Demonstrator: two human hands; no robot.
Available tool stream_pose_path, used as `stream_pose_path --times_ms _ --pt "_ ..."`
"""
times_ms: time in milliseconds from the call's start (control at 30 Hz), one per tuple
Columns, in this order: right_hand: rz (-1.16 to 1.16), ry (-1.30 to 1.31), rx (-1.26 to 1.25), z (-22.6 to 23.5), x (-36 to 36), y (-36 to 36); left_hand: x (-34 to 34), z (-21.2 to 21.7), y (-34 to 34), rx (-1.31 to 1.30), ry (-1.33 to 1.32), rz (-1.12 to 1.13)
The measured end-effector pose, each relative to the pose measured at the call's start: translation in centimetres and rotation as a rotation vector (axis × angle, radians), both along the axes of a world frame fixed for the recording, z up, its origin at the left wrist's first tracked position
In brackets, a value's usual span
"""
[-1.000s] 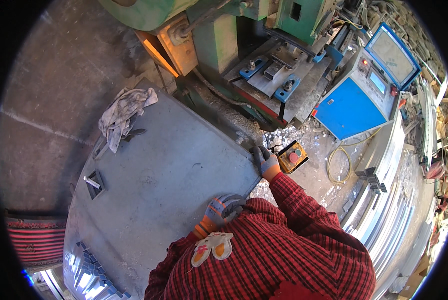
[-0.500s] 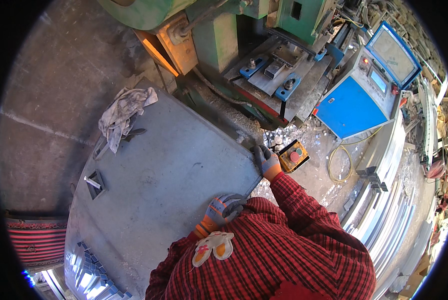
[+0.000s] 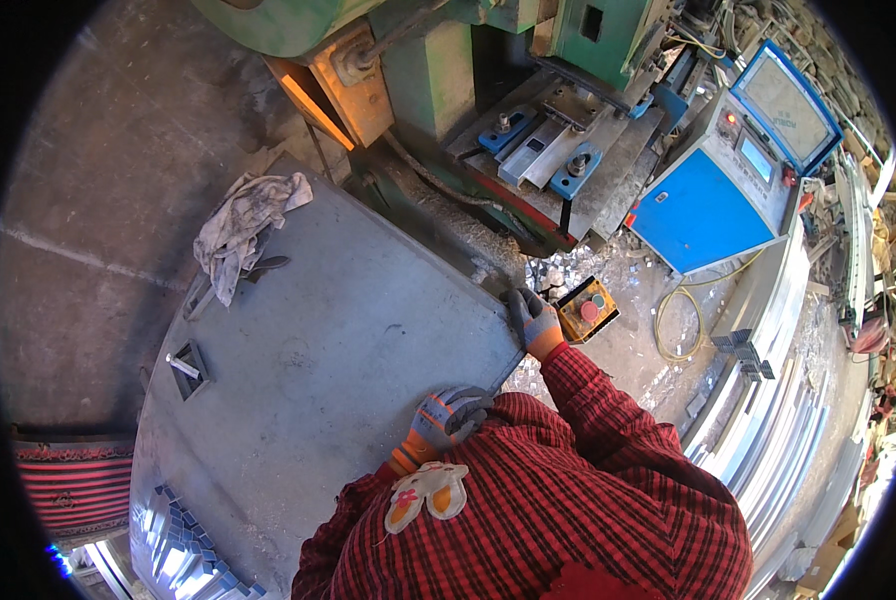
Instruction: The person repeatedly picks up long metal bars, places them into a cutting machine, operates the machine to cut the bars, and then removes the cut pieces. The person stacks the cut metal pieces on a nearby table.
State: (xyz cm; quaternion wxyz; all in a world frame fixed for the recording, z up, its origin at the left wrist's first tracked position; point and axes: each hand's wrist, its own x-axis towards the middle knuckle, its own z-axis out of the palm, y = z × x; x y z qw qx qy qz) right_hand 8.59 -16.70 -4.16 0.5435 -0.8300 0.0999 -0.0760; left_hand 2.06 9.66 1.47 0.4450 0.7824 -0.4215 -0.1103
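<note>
— Where do your hands sit?

— Your left hand [image 3: 446, 412], gloved, rests on the near edge of the grey metal desk [image 3: 338, 370], fingers [image 3: 465, 402] curled shut on the rim. Your right hand [image 3: 534, 318] clasps its far right corner, fingers closed over the edge.

— How far along?

— Judging by this, you're only gripping the desk. Beyond lie the rag [image 3: 243, 228], the yellow button box [image 3: 587, 308] and the green press [image 3: 488, 80], untouched.
</note>
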Motion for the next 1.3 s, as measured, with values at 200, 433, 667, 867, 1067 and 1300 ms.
stream_pose_path --times_ms 200,433,667,867,1067,1300 --pt "0.013 -0.002 -0.039 0.7 -0.1 0.1 0.1 0.0 0.0 0.029 -0.024 -0.008" --pt "0.011 0.018 -0.028 1.3 -0.1 0.2 -0.1 -1.4 0.1 0.005 -0.022 0.005" --pt "0.011 0.014 -0.074 0.3 -0.1 -0.1 0.1 -0.2 -0.2 -0.028 -0.029 -0.002" --pt "0.03 0.002 -0.098 -0.2 -0.1 -0.2 0.1 0.0 -0.3 0.011 -0.042 0.005" --pt "0.063 -0.048 -0.207 -0.2 -0.2 -0.3 0.0 -0.2 -0.2 0.009 -0.038 0.019" --pt "0.051 -0.043 -0.145 0.1 -0.1 -0.2 0.2 -0.7 -0.2 -0.014 -0.033 -0.008"
